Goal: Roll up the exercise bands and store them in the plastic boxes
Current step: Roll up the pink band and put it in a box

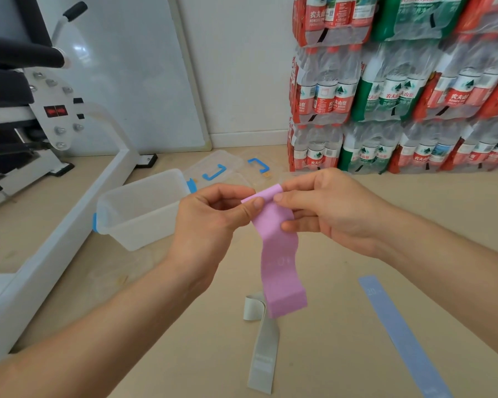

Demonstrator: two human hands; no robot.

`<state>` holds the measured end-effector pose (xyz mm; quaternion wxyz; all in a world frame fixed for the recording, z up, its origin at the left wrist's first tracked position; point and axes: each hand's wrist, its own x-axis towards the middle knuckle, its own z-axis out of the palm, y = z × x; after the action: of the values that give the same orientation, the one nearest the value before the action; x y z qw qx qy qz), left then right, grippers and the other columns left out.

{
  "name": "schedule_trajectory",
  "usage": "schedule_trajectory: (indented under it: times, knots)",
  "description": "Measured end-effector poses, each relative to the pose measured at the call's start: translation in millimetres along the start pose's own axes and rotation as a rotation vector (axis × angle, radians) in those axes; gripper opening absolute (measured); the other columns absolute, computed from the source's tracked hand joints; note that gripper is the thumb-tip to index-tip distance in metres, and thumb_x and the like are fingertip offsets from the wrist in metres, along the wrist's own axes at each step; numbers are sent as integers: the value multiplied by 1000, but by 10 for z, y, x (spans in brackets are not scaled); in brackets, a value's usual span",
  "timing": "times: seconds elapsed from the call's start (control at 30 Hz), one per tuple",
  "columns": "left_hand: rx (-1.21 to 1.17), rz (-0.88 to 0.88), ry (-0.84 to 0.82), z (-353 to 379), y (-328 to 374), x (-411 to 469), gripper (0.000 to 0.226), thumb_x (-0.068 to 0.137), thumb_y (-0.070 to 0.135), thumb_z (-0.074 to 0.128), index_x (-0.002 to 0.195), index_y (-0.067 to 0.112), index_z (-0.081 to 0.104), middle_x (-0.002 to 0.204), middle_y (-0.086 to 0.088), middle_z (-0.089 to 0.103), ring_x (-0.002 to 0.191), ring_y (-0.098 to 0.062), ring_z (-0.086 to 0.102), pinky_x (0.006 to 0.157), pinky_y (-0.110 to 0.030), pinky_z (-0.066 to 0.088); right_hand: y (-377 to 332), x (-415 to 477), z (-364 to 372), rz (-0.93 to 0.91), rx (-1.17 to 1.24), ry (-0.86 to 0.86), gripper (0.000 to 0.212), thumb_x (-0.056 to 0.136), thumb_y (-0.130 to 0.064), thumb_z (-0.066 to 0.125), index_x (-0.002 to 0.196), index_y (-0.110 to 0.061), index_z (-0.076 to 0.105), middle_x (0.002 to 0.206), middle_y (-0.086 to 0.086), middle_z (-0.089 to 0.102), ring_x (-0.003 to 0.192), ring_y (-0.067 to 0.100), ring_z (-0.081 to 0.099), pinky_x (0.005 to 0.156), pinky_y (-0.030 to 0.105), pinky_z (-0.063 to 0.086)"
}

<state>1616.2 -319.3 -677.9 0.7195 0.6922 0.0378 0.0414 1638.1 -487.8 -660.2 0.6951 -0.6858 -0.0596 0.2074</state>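
Both hands are holding the pink band (279, 254) in the air above the floor. The left hand (210, 222) is pinching its upper left edge between thumb and curled forefinger. The right hand (328, 208) is gripping its upper right edge between thumb and bent fingers. The band's top end is curling over between the two thumbs. Its long axis is running nearly vertically, and its free end is hanging downward, drifting slightly right. On the floor, the grey band (263, 349) is lying lengthwise toward the viewer, and the blue band (400, 334) is lying diagonally to its right. The open plastic box (138, 208) is sitting left of the hands.
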Motion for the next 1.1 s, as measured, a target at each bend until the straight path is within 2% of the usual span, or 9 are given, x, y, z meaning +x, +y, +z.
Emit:
schedule_trajectory:
  times: [0.13,0.23,0.4,0.5,0.63,0.77,0.97,1.1]
  knots:
    - [19,40,-13,17,-25,4,12,72,2,76,80,9,71,74,-6,71,72,-17,66,72,-28,55,13,-1,-10,3,-7,-5,24,89,-17,62,105,-2,72,104,19,72,85,21,67,66,21,58]
    - [20,41,-28,20,-23,4,13,73,0,75,79,10,70,71,-2,71,69,-14,65,66,-21,52,25,-5,-15,-10,-9,0,23,90,-15,60,104,-2,72,102,19,72,80,18,67,62,20,57]
    - [13,30,-91,18,-14,0,15,70,1,75,78,12,69,70,2,69,70,-15,64,69,-23,53,29,1,-22,-5,-25,1,23,91,-10,58,108,1,69,108,24,69,83,17,64,60,19,55]
    - [0,1,-117,14,6,-5,19,64,19,77,81,13,70,72,0,68,71,-16,61,72,-28,52,20,7,-42,-14,-24,16,21,91,-8,58,105,0,71,104,21,71,81,15,65,59,18,54]
    - [19,-88,-118,12,77,-11,16,71,29,70,78,15,74,67,0,68,59,-9,59,60,-20,50,16,0,-54,-25,-7,38,17,89,-6,60,100,2,71,91,15,70,73,12,64,58,19,54]
    - [46,-151,-152,-11,111,-2,10,76,23,71,73,15,76,64,-3,69,54,-10,61,54,-18,50,10,-14,-38,-18,7,35,16,88,-6,61,99,3,70,88,14,69,69,12,65,55,19,53]
    - [40,-88,-115,-4,98,12,9,72,10,76,78,5,73,70,-8,69,58,-13,59,54,-20,48,-37,-26,-43,24,49,-15,18,86,-18,64,89,-3,74,80,11,73,66,14,66,58,20,56]
    - [51,-82,-111,0,95,15,14,69,10,78,81,3,72,70,-8,69,61,-15,60,55,-20,48,-7,-20,-51,19,70,-23,12,84,-12,64,90,-4,72,82,10,72,69,14,67,57,20,55]
